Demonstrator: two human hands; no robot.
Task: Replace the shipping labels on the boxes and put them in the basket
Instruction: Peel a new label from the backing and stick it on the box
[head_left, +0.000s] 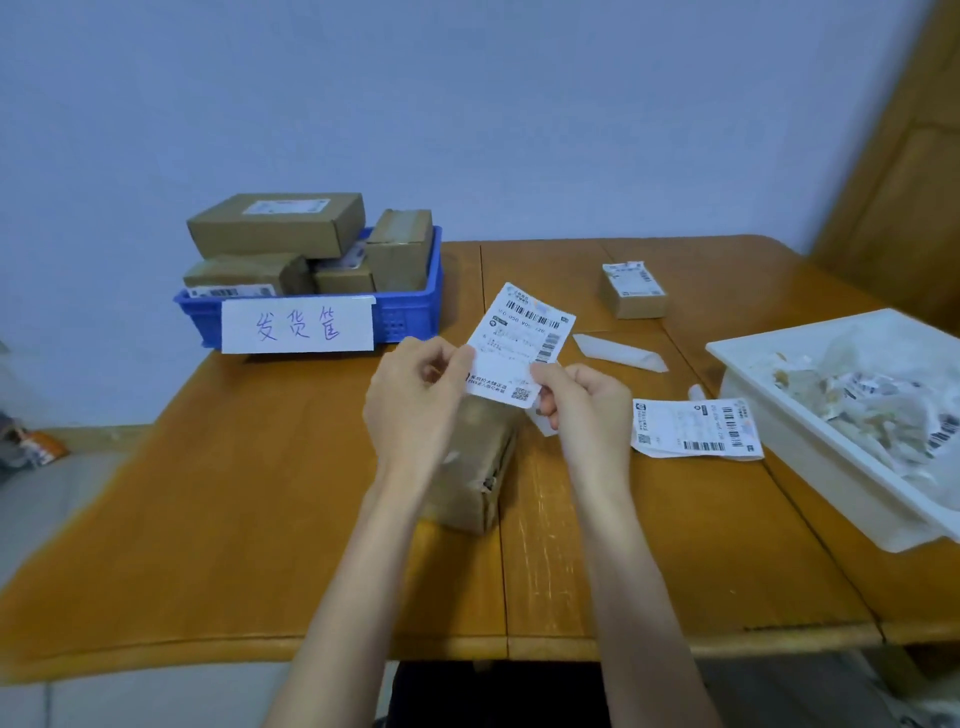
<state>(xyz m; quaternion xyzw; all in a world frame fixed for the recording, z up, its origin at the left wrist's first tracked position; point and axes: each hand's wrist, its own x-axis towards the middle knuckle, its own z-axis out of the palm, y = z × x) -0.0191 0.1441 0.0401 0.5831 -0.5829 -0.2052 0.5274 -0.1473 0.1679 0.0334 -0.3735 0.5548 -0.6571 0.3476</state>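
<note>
Both hands (415, 400) (589, 402) hide the box (480, 467) (label (519, 343) pinched).

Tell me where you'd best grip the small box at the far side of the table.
Judging by its pose, take the small box from above, fingers on its two long side walls. It lies flat with bare table all round, and its label faces up, so the sides are free.

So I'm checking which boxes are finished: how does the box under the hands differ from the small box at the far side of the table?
The box under the hands is larger and shows no label on its visible faces; the small far box carries a white label on top. The near box sits beneath both hands; the far one stands alone, untouched. Both are brown cardboard on the table, outside the blue basket.
</note>
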